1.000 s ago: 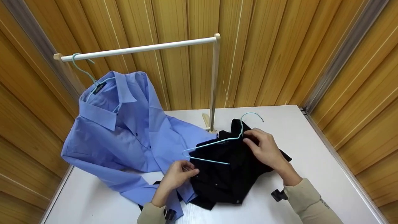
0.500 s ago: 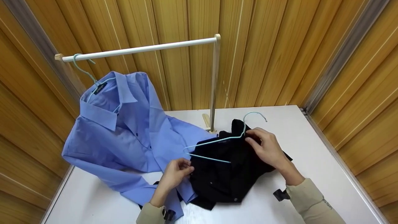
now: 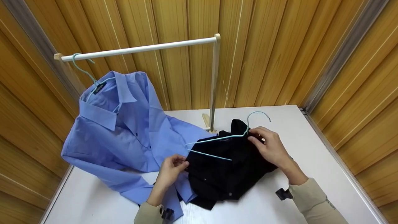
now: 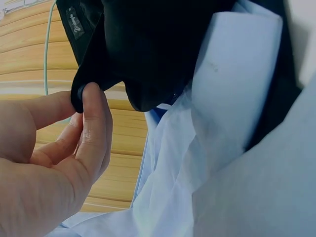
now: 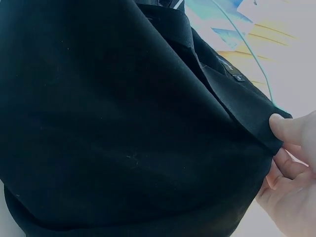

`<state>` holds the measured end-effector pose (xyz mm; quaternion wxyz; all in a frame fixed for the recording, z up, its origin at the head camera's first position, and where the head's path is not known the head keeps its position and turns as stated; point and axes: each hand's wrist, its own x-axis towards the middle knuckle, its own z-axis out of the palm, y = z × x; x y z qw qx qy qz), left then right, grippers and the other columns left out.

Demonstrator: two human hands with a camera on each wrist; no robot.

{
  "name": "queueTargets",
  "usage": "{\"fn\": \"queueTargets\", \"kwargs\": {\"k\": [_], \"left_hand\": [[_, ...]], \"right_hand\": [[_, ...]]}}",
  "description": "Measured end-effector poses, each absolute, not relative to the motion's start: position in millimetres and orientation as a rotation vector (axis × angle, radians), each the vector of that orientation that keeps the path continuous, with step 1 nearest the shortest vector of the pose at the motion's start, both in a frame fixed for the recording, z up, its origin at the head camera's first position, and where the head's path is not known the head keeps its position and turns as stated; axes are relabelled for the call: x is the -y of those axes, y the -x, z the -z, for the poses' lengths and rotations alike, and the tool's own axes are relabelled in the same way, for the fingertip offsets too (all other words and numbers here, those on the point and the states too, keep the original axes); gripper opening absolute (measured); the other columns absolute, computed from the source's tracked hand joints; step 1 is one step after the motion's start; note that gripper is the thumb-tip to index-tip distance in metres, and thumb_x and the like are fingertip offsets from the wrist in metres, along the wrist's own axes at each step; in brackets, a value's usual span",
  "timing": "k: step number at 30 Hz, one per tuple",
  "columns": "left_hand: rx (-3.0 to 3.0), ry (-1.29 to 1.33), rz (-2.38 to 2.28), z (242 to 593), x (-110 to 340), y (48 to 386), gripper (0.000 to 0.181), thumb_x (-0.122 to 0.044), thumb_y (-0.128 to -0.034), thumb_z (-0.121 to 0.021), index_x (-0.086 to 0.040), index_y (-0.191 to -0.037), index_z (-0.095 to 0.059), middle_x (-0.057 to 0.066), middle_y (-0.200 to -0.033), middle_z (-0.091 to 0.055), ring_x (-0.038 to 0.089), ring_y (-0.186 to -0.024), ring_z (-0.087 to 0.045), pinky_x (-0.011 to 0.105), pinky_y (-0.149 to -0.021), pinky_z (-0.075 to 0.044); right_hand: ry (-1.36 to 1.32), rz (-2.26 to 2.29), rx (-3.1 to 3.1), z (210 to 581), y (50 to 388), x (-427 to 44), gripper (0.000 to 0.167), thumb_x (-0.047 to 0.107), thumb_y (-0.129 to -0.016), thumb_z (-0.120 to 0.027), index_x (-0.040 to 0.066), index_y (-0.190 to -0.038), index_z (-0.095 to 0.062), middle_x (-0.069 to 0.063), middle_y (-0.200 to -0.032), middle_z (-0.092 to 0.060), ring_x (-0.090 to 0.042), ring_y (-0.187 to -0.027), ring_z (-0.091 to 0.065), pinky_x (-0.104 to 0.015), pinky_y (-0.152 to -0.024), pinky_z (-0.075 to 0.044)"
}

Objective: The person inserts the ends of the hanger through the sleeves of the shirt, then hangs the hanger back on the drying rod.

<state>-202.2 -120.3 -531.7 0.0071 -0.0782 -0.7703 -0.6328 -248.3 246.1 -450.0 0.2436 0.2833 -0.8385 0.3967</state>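
Note:
A black shirt [image 3: 217, 179] with buttons spreads between my two hands, its collar upright at the back. My left hand [image 3: 169, 172] pinches its left edge; in the left wrist view, thumb and fingers meet on a fold of the black cloth [image 4: 91, 79]. With thumb and fingers my right hand [image 3: 271, 147] pinches the shirt at the collar, close to the neck of a light blue wire hanger [image 3: 217, 139]. The hanger's left end sticks out over the shirt, hook pointing up and right. Its right end is hidden behind cloth and hand.
A blue shirt [image 3: 124, 140] hangs on another light blue hanger [image 3: 83, 70] from the white rail [image 3: 140, 49] at left. One sleeve reaches across the white table [image 3: 311, 155] beside my left arm. The rack's right post [image 3: 214, 84] stands behind the black shirt.
The hanger has shifted slightly right and up, its hook moving with my right hand. My left hand has drawn the shirt's edge a little left and up.

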Motion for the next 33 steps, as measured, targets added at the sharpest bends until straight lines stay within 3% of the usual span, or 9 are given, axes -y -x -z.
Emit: {"fn": "queueTargets", "kwargs": {"k": [12, 21, 27, 33], "left_hand": [[2.301, 0.130, 2.081, 524.8, 122.8, 202.1, 0.018, -0.001, -0.0960, -0.070, 0.013, -0.106, -0.066, 0.013, -0.089, -0.069, 0.019, -0.077, -0.065, 0.044, -0.072, -0.060], [2.263, 0.040, 2.084, 525.0, 124.1, 205.2, 0.017, 0.000, -0.0949, -0.071, 0.012, -0.104, -0.067, 0.013, -0.088, -0.070, 0.018, -0.076, -0.067, 0.032, -0.066, -0.060], [2.218, -0.004, 2.111, 522.4, 124.8, 206.6, 0.018, 0.000, -0.0944, -0.071, 0.014, -0.105, -0.066, 0.013, -0.088, -0.069, 0.018, -0.075, -0.067, 0.037, -0.068, -0.061], [2.177, -0.041, 2.113, 520.3, 126.9, 209.3, 0.018, 0.001, -0.0936, -0.072, 0.014, -0.104, -0.066, 0.014, -0.089, -0.068, 0.017, -0.073, -0.067, 0.033, -0.067, -0.061]], "right_hand": [[-0.819, -1.064, 2.290, 450.2, 248.6, -253.8, 0.017, -0.006, -0.089, -0.075, -0.001, -0.105, -0.074, -0.002, -0.099, -0.072, -0.012, -0.078, -0.060, -0.017, -0.070, -0.046], [-0.833, -1.065, 2.307, 449.6, 247.8, -259.4, 0.016, -0.007, -0.089, -0.074, -0.002, -0.105, -0.074, -0.002, -0.099, -0.072, -0.010, -0.076, -0.058, -0.016, -0.067, -0.045], [-0.881, -1.069, 2.305, 448.0, 249.2, -262.8, 0.016, -0.008, -0.090, -0.074, 0.000, -0.104, -0.074, 0.000, -0.100, -0.071, -0.011, -0.079, -0.059, -0.017, -0.069, -0.045], [-0.924, -1.077, 2.301, 445.8, 249.3, -264.1, 0.017, -0.008, -0.090, -0.074, 0.002, -0.103, -0.074, 0.002, -0.100, -0.071, -0.012, -0.083, -0.060, -0.017, -0.071, -0.045]]}}
